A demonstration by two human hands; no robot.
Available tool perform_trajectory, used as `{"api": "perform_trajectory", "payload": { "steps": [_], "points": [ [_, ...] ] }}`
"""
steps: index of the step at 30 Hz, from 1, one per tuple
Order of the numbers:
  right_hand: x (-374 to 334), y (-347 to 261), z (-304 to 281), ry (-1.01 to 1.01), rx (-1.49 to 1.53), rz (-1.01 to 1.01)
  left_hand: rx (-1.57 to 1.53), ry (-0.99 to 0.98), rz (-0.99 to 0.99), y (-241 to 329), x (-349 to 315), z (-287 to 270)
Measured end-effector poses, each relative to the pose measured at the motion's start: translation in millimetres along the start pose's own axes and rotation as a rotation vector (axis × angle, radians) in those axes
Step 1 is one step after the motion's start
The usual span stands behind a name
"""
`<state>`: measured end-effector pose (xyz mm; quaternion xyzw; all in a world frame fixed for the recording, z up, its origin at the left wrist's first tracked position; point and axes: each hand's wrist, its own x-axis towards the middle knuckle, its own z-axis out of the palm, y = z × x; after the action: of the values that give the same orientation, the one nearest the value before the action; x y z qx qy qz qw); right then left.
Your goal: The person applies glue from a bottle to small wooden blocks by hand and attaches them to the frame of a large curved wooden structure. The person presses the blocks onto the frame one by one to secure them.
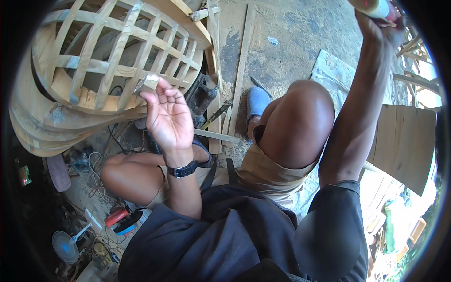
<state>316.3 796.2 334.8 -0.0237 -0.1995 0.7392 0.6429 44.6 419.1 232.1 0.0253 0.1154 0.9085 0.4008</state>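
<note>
My left hand (pixel 169 118) is raised, palm up, with a small tan block-like piece (pixel 150 82) pinched between thumb and fingers. The piece has a pale, ragged edge; its exact kind is unclear. Just beyond it stands a curved wooden lattice frame (pixel 109 66) of crossed slats and bent ribs. At the upper right, my right hand (pixel 384 32) is wrapped round a bottle (pixel 373 6) with pale contents and a red-and-white label. The bottle's top is cut off by the picture's edge.
Long wooden strips (pixel 244 58) lie on the dusty floor. A dark power tool (pixel 205 96) rests near the frame. Lower left are cables, a small fan (pixel 66 246) and a red tool (pixel 116 216). At right stands a curved wooden panel (pixel 405 143).
</note>
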Motion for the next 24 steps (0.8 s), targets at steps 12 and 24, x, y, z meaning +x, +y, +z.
{"api": "perform_trajectory", "payload": {
  "steps": [12, 24],
  "points": [
    [-46.3, 84.8, -160.2, 0.21, 0.006, 0.274, 0.357, 0.155, 0.04, -41.7, 33.5, -37.5],
    [-66.9, 224.1, -259.7, 0.882, 0.109, 0.367, 0.645, 0.294, 0.026, -96.8, 60.2, -93.2]
  ]
}}
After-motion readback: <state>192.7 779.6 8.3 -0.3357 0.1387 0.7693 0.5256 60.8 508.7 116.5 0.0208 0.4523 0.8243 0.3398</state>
